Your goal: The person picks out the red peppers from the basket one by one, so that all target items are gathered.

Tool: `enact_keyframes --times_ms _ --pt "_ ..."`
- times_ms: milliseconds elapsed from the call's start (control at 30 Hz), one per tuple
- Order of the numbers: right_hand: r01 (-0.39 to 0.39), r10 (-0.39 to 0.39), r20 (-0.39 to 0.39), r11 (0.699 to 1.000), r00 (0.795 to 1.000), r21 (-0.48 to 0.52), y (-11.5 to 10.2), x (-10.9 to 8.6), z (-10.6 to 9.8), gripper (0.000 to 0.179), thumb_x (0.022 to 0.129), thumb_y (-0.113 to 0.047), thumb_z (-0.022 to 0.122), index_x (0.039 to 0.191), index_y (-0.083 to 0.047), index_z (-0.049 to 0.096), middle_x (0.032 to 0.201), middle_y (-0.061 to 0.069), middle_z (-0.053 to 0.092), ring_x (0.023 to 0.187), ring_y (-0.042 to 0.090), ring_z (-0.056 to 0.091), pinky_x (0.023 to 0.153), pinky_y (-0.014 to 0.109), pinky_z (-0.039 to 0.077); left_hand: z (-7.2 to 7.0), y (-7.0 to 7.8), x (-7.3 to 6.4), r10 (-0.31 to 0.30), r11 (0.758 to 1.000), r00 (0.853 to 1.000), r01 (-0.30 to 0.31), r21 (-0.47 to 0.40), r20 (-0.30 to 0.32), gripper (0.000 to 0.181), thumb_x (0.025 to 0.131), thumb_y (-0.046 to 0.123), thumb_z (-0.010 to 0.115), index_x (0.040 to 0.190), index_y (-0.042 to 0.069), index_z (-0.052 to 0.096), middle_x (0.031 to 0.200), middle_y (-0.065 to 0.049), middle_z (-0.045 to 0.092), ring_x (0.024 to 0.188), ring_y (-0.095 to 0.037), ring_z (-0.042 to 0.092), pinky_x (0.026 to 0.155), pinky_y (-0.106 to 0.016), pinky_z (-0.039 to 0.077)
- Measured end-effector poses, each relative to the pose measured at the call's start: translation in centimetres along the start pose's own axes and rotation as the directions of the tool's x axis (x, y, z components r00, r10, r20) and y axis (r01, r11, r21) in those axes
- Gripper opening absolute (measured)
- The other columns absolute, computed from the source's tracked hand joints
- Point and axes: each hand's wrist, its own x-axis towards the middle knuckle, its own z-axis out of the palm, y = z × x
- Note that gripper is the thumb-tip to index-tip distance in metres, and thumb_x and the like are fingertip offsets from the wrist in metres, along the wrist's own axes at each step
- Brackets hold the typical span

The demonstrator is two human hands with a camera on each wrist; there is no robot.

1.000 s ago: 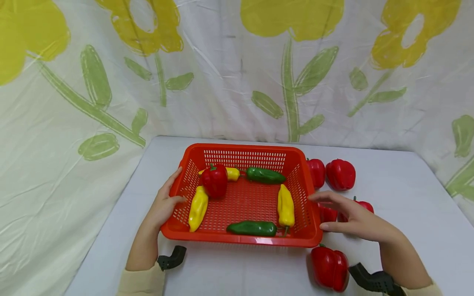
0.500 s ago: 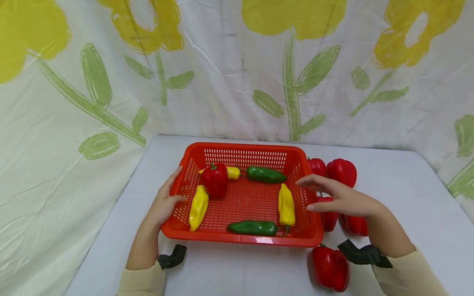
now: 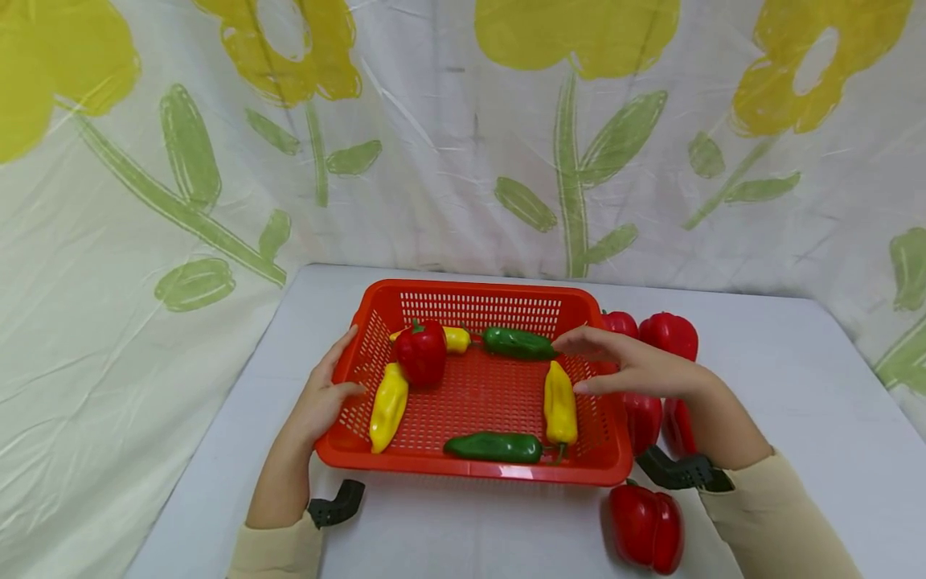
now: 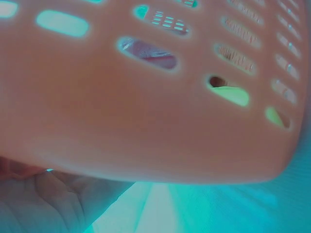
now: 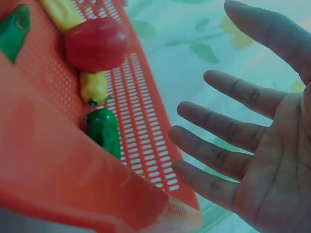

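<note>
A red plastic basket (image 3: pixel 477 468) with slotted walls is in the middle of the head view. My left hand (image 3: pixel 327 400) holds its left side, thumb over the rim and fingers along the outside. Above the basket's right side hovers my right hand (image 3: pixel 633 366), fingers spread and nothing in them. Inside lie a red bell pepper (image 3: pixel 421 355), two green peppers, one near the back (image 3: pixel 517 343) and one near the front (image 3: pixel 493 446), and yellow peppers, one at left (image 3: pixel 388 408) and one at right (image 3: pixel 559 404). Another yellow pepper (image 3: pixel 456 339) is partly hidden behind the red one.
Several red bell peppers stand on the white table (image 3: pixel 781 402) right of the basket, including one at the back (image 3: pixel 669 334) and one in front (image 3: pixel 646 527). My right arm covers some of them. A flower-printed curtain (image 3: pixel 448 161) hangs behind the table.
My right hand has left the basket's right rim and moved leftward and slightly away from me, over the basket's inside. My left hand and the basket have stayed put.
</note>
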Motion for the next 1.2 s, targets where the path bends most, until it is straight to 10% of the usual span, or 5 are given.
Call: enact_keyframes --times_ms 1200 --pt "0.038 -0.025 0.191 0.997 0.981 -0.063 -3.1 8.1 2.5 0.067 0.081 -0.030 0.070 0.139 -0.018 0.039 0.143 0.004 0.036 0.136 0.031 0.029 0.111 0.052 0.028 0.0 0.1 0.1 0.002 1.000 1.000 -0.002 0.002 0.003 0.080 0.086 -0.003 0.045 0.149 0.036 0.013 0.154 -0.011 0.020 0.128 -0.037 0.039 0.093 -0.047 0.048"
